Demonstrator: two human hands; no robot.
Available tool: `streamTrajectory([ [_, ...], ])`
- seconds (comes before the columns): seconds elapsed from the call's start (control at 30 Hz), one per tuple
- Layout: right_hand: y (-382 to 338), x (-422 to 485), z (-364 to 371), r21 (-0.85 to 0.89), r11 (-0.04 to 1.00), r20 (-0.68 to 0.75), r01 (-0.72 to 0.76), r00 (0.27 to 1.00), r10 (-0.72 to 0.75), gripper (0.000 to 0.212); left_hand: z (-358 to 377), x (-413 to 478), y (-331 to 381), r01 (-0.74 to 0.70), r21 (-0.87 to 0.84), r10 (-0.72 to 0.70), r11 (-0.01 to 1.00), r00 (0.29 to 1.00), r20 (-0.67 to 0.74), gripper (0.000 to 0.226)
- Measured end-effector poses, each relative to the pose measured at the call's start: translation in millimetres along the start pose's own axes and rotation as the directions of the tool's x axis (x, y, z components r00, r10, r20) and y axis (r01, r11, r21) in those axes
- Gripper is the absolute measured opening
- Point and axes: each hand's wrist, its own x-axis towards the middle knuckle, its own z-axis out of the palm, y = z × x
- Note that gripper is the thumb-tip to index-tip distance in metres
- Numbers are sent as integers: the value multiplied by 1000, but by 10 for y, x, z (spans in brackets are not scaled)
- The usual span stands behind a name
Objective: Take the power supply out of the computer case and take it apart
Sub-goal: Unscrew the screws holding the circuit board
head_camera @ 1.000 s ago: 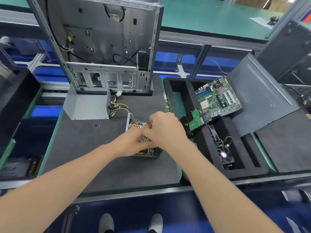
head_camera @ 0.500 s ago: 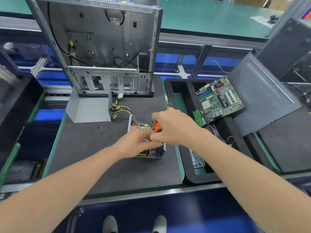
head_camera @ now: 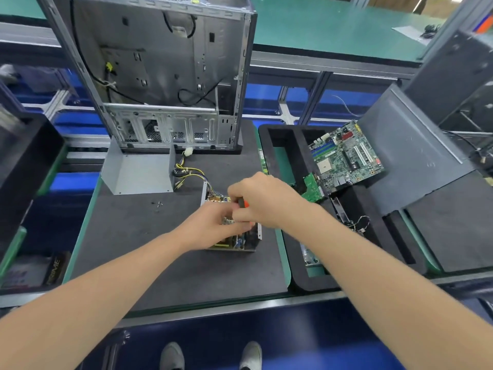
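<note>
The opened power supply (head_camera: 234,243) lies on the dark mat in the middle, its circuit board exposed and its wire bundle (head_camera: 190,172) trailing to the back left. My right hand (head_camera: 262,200) grips a screwdriver with an orange and black handle (head_camera: 243,202), held upright over the board. My left hand (head_camera: 213,227) rests on the power supply, fingers curled around its inner parts just under the screwdriver. The grey power supply cover (head_camera: 138,173) stands behind to the left. The empty computer case (head_camera: 160,76) stands upright at the back.
Loose screws (head_camera: 158,204) lie on the mat (head_camera: 120,249) left of the power supply. A black foam tray (head_camera: 298,161) on the right holds a motherboard (head_camera: 346,158), a small green card (head_camera: 310,188) and a fan with wires (head_camera: 357,222). A grey case panel (head_camera: 416,156) leans at far right.
Both hands have stayed on the power supply. The orange handle, barely seen at first, now shows between my right fingers; my view has shifted slightly.
</note>
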Motion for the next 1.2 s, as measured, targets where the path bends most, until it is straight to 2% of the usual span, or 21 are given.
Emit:
streamTrajectory([
  [0.17,148,93,-130,70,959,189,273,941,-282,7,4,31,8,58,-25,-57,998,998,34,38],
  [0.27,154,97,-180,69,921,218,383,895,-389,8,13,13,34,33,-48,-31,998,999,44,28],
  [0.33,123,36,-182,28,920,166,392,905,-391,7,17,7,44,2,-53,0,999,999,43,17],
  [0.37,85,-14,-150,-14,933,104,360,929,-356,8,13,-2,59,-9,-50,11,999,999,38,10],
  [0.43,-38,-110,-6,-129,978,-80,164,981,-175,19,11,-30,81,-21,-29,22,999,1000,17,17],
  [0.47,-129,-142,83,-165,986,-181,13,983,-43,25,17,-39,81,-24,-6,24,1000,1000,6,17],
  [0.53,-329,-136,207,-127,952,-329,-278,917,224,33,33,-49,92,-33,13,32,999,999,13,11],
  [0.57,-396,-103,244,-69,923,-355,-378,874,332,33,36,-49,103,-30,15,29,999,1000,11,8],
  [0.6,-429,-67,270,-5,895,-345,-446,840,417,31,37,-43,102,-31,21,31,999,1000,3,15],
  [0.7,-393,16,306,79,873,-271,-481,832,484,14,26,-22,90,-87,62,87,994,996,9,48],
  [0.8,-310,44,292,5,934,-170,-358,920,353,30,19,-33,76,-96,54,96,994,995,9,52],
  [0.9,-177,81,143,-100,991,-12,-94,996,93,18,4,-45,87,-66,34,67,997,998,-16,35],
  [0.97,-45,85,11,-148,976,89,160,985,-148,12,2,-44,95,-57,-11,57,998,998,-11,25],
  [1.03,40,66,-81,-158,928,161,337,936,-313,12,9,-23,95,-38,-59,39,997,999,16,13],
  [1.13,30,21,-92,-137,910,124,392,918,-376,12,2,-3,89,-11,-115,14,993,999,31,17],
  [1.2,-27,-32,-14,-153,941,13,302,953,-303,15,3,-11,94,-35,-97,37,995,999,23,26],
])
